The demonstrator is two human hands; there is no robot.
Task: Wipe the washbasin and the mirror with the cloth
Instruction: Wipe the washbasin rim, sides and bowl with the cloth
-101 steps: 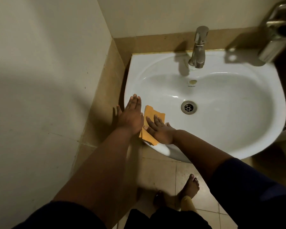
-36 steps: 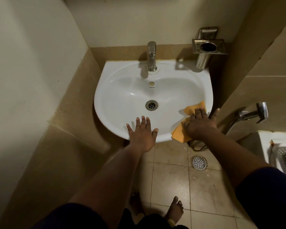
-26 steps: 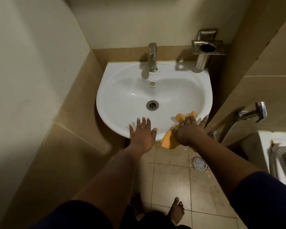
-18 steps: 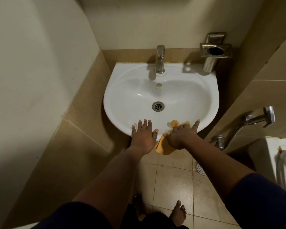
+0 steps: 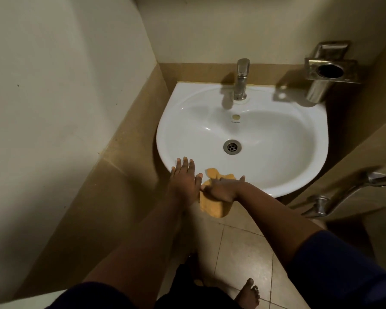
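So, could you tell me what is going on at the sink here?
A person is wiping the white washbasin with an orange cloth. The right hand presses the cloth on the near rim, where it hangs over the edge. The left hand rests flat on the rim beside it. No mirror is in view.

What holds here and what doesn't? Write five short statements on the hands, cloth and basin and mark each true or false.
1. The right hand holds the orange cloth at the washbasin's front rim. True.
2. The left hand grips the tap. False: it rests flat on the front rim, fingers straight.
3. Part of the cloth hangs below the rim. True.
4. The cloth covers the drain. False: the drain is bare, further back in the bowl.
5. A metal holder is fixed to the wall behind the basin's right side. True.
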